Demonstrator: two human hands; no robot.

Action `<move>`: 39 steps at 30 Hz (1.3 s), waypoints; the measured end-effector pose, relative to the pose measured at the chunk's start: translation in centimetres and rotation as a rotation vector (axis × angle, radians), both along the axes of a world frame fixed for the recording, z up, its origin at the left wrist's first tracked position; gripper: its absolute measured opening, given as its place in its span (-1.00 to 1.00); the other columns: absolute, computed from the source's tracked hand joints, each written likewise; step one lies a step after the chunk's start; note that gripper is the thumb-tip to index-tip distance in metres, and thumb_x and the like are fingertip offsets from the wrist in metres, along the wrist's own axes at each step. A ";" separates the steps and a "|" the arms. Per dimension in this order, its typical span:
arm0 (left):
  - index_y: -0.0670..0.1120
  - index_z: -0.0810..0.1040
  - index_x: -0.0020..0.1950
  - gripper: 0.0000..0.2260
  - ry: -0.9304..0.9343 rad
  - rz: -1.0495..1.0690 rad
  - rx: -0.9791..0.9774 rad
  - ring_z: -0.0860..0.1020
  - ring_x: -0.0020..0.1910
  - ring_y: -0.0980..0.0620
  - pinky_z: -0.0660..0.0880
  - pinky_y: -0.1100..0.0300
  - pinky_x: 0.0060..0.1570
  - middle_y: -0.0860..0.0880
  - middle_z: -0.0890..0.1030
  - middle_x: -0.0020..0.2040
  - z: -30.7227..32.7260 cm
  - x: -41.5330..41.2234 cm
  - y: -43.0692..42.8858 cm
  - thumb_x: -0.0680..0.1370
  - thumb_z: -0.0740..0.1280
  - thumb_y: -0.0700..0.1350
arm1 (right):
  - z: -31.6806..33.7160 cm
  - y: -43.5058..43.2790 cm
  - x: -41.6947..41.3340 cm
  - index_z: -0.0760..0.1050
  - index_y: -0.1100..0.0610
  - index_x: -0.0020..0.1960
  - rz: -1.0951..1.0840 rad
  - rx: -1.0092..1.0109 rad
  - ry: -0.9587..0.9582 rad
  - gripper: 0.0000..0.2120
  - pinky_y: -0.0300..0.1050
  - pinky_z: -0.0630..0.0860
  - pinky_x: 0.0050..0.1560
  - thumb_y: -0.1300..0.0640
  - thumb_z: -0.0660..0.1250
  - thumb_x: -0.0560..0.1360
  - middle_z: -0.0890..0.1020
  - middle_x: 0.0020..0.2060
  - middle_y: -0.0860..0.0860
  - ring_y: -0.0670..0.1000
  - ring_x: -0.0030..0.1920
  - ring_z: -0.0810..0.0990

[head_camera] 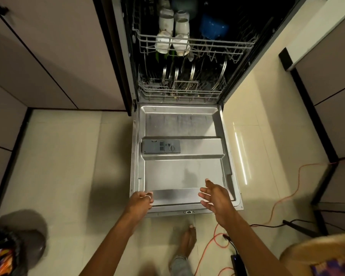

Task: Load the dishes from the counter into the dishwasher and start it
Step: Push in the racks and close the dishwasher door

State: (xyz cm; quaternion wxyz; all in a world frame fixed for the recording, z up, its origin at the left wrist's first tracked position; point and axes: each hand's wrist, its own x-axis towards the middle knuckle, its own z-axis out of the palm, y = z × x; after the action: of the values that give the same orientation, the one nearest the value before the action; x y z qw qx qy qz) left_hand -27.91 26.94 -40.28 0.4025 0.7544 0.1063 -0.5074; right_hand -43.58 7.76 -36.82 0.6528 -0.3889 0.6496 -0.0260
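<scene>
Head view: the dishwasher door (pixel 183 172) lies flat, its near edge running left-right; the left hand (pixel 142 202) grips its near-left corner, the right hand (pixel 215 198) hovers open over the near-right, and loaded racks (pixel 153 90) sit beyond.

Beyond the dishwasher door (pixel 183 172) the tub is cut off by the view's upper edge, so the upper rack (pixel 195 43) shows only its front. The dark shape behind the blue bowl (pixel 213 26) cannot be made out. The left hand (pixel 142 200) curls at the door's front left corner; whether it clasps the rim is unclear. The marks on the dispenser (pixel 161 146), mid-door, are too small to read. Left of the door a dark bin (pixel 18 248) is blurred and cut off, and so is a pale object (pixel 317 253) to the door's right.
</scene>
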 end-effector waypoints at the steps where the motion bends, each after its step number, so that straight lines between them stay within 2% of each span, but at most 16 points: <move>1: -0.07 0.52 -0.06 -0.87 -0.001 0.030 -0.006 0.56 -0.23 0.02 0.42 0.18 -0.23 -0.06 0.63 -0.07 0.2 -0.1 0.6 0.67 0.26 -0.09 | 0.3 0.5 -0.4 0.55 0.17 0.19 -0.006 0.005 0.006 -0.70 -0.01 0.63 0.00 -0.05 0.35 0.61 0.68 0.09 0.11 0.10 0.07 0.69; 5: -0.04 0.51 -0.05 -0.87 0.009 0.120 0.010 0.57 -0.20 0.00 0.43 0.17 -0.18 -0.06 0.63 -0.10 -0.1 -0.6 2.4 0.67 0.27 -0.06 | 0.5 1.8 -1.7 0.53 0.17 0.21 -0.016 0.026 0.003 -0.69 0.00 0.62 0.01 -0.04 0.32 0.62 0.66 0.13 0.11 0.11 0.11 0.67; 9: -0.06 0.52 -0.22 -0.66 -0.003 0.110 0.074 0.50 -0.22 -0.04 0.41 0.11 -0.13 -0.02 0.55 -0.26 -3.2 -2.5 4.1 0.56 0.34 0.18 | -2.0 3.0 -2.7 0.54 0.19 0.18 -0.023 0.070 0.027 -0.65 0.03 0.61 0.09 -0.09 0.34 0.61 0.65 0.14 0.13 0.10 0.10 0.66; 14: 0.00 0.31 -0.31 -0.54 0.114 0.168 0.076 0.22 -0.48 0.04 0.17 0.14 -0.39 0.10 0.25 -0.50 -8.2 -5.1 4.0 0.52 0.34 0.31 | -7.2 4.6 -3.3 0.54 0.13 0.07 -0.036 0.111 0.045 -0.74 0.05 0.56 0.16 -0.08 0.34 0.60 0.53 0.30 0.30 0.25 0.28 0.56; 16: 0.03 0.34 -0.25 -0.60 0.140 0.225 0.071 0.23 -0.43 0.09 0.21 0.15 -0.35 0.12 0.28 -0.42 -10.6 -6.1 3.5 0.54 0.35 0.29 | -9.8 5.1 -3.4 0.54 0.15 0.12 -0.046 0.125 0.052 -0.70 0.02 0.54 0.11 -0.09 0.34 0.61 0.43 0.38 0.33 0.27 0.36 0.49; 18: 0.06 0.44 -0.09 -0.69 0.184 0.309 0.060 0.29 -0.31 0.14 0.36 0.13 -0.14 0.15 0.35 -0.26 -13.1 -6.6 2.7 0.54 0.36 0.28 | -12.2 5.3 -3.3 0.50 0.08 0.03 -0.103 0.153 0.042 -0.75 0.01 0.53 0.11 -0.11 0.35 0.59 0.37 0.43 0.35 0.24 0.33 0.52; 20: 0.05 0.47 0.16 -0.57 0.232 0.401 0.063 0.37 -0.18 0.10 0.41 0.05 0.16 0.13 0.41 -0.10 -15.5 -7.0 1.9 0.48 0.41 0.31 | -15.0 5.1 -3.3 0.52 0.08 0.05 -0.198 0.211 0.042 -0.74 0.02 0.52 0.15 -0.12 0.36 0.58 0.30 0.48 0.36 0.31 0.39 0.45; 21: 0.04 0.46 0.26 -0.46 0.250 0.444 0.067 0.40 -0.10 0.06 0.39 0.03 0.24 0.10 0.43 -0.02 -16.4 -7.1 1.4 0.44 0.44 0.33 | -16.6 4.9 -3.4 0.52 0.09 0.16 -0.238 0.228 0.040 -0.68 0.02 0.51 0.20 -0.14 0.36 0.58 0.28 0.50 0.35 0.32 0.45 0.38; 24: 0.03 0.39 0.47 -0.11 0.321 0.593 0.087 0.40 0.33 -0.12 0.38 -0.06 0.33 0.00 0.42 0.38 -19.0 -7.5 -0.1 0.26 0.56 0.37 | -20.5 4.1 -3.7 0.28 0.07 0.54 -0.324 0.223 0.035 -0.28 0.06 0.41 0.38 -0.24 0.39 0.52 0.28 0.54 0.19 0.22 0.50 0.31; 27: 0.03 0.28 0.56 0.12 0.362 0.708 0.108 0.26 0.53 -0.17 0.30 -0.19 0.42 -0.03 0.27 0.58 -21.1 -8.3 -2.2 0.11 0.61 0.39 | -23.8 3.6 -3.6 0.19 0.04 0.59 -0.428 0.227 0.038 0.00 0.15 0.30 0.49 -0.35 0.51 0.33 0.31 0.53 0.10 0.17 0.51 0.30; 29: -0.01 0.21 0.59 0.14 0.352 0.764 0.109 0.27 0.53 -0.18 0.27 -0.23 0.45 -0.07 0.25 0.59 -21.9 -8.7 -3.5 0.15 0.60 0.38 | -25.6 3.3 -3.5 0.28 0.03 0.52 -0.500 0.233 -0.005 0.24 0.21 0.32 0.47 -0.41 0.63 -0.01 0.40 0.48 0.08 0.19 0.47 0.38; 30: -0.02 0.20 0.59 0.15 0.346 0.793 0.115 0.27 0.53 -0.19 0.27 -0.25 0.46 -0.08 0.26 0.58 -22.5 -8.9 -3.8 0.15 0.59 0.38 | -26.3 3.3 -3.5 0.34 0.03 0.47 -0.544 0.245 -0.026 0.25 0.24 0.35 0.45 -0.42 0.64 -0.11 0.44 0.45 0.08 0.20 0.44 0.42; 33: -0.03 0.20 0.59 0.13 0.305 0.883 0.127 0.33 0.49 -0.20 0.36 -0.26 0.40 -0.09 0.27 0.57 -24.9 -9.2 -4.8 0.17 0.59 0.37 | -28.0 2.9 -3.5 0.47 0.00 0.32 -0.597 0.256 -0.066 -0.26 0.20 0.39 0.42 -0.31 0.57 0.27 0.53 0.36 0.04 0.17 0.37 0.48; 35: -0.04 0.26 0.56 0.17 0.290 0.953 0.106 0.38 0.44 -0.19 0.40 -0.23 0.37 -0.09 0.34 0.53 -25.9 -9.3 -4.7 0.08 0.64 0.34 | -28.7 3.1 -3.7 0.53 -0.05 0.22 -0.610 0.241 -0.113 -0.51 0.13 0.47 0.36 -0.25 0.50 0.40 0.60 0.30 0.03 0.13 0.28 0.56; 37: -0.06 0.34 0.51 0.27 0.254 1.024 0.101 0.44 0.34 -0.17 0.41 -0.21 0.36 -0.08 0.43 0.45 -26.6 -9.5 -4.6 -0.13 0.67 0.32 | -29.3 3.3 -4.1 0.56 -0.04 0.26 -0.613 0.221 -0.160 -0.51 0.13 0.50 0.32 -0.23 0.49 0.41 0.64 0.22 0.05 0.13 0.21 0.59; 39: -0.09 0.36 0.48 0.26 0.222 1.028 0.114 0.46 0.24 -0.15 0.42 -0.21 0.36 -0.08 0.47 0.38 -26.8 -9.8 -4.7 -0.16 0.67 0.28 | -29.8 3.5 -4.4 0.56 -0.03 0.29 -0.614 0.196 -0.173 -0.46 0.15 0.48 0.34 -0.23 0.50 0.39 0.63 0.20 0.05 0.14 0.21 0.58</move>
State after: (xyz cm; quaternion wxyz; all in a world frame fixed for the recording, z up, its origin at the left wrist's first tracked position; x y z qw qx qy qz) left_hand -37.66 22.22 -67.13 0.5442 0.5674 0.5318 -0.3147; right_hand -48.01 11.25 -66.64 0.7016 -0.1065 0.6779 -0.1918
